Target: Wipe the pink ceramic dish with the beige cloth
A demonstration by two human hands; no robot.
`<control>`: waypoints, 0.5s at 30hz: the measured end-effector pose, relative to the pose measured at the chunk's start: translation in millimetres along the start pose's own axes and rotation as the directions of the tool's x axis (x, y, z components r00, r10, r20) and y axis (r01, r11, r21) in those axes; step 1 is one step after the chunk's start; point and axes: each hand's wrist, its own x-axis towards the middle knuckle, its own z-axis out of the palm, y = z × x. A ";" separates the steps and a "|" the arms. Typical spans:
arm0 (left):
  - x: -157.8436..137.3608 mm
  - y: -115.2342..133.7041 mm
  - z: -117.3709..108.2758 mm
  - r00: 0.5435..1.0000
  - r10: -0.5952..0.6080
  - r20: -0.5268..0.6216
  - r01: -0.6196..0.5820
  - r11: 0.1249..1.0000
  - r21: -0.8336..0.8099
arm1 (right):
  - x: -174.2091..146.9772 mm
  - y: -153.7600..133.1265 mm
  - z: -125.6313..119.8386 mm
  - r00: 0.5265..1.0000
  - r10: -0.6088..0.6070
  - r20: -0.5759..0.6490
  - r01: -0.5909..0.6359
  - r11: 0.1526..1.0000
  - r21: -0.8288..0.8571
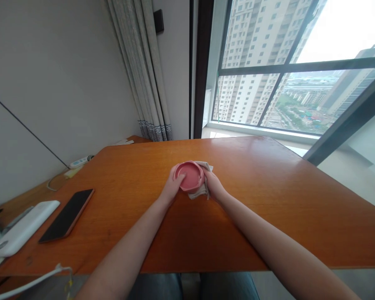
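Left hand (172, 183) pinches one pink dish (190, 176) by its left side, thumb over the rim; right hand (215, 185) presses one cloth (201, 192) to the dish's right side, fingers bent. The dish is over the middle of the counter (253, 166); whether it touches the wood I cannot tell. Wide stretches of counter run from it to the far edge and right edge. Toward the near left corner lie one phone (67, 214) and, left of it, one white slab (26, 225).
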 end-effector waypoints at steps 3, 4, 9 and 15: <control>6.9 -7.0 -3.5 0.994 0.077 -0.078 -0.077 0.997 0.001 | -5.1 7.8 6.9 0.989 0.148 0.014 -0.149 0.983 0.106; 9.0 -8.6 -4.9 0.990 0.090 -0.111 -0.092 0.996 -0.012 | -8.0 9.3 10.3 0.983 0.182 0.039 -0.185 0.970 0.155; 15.2 -6.6 -12.2 0.943 0.170 -0.285 -0.205 0.974 -0.096 | -16.7 8.4 15.9 0.959 0.213 0.190 -0.241 0.960 0.140; 11.8 6.2 -12.7 0.919 0.205 -0.337 -0.265 0.954 -0.142 | -1.7 2.3 -7.8 0.994 0.086 0.063 -0.065 0.957 -0.282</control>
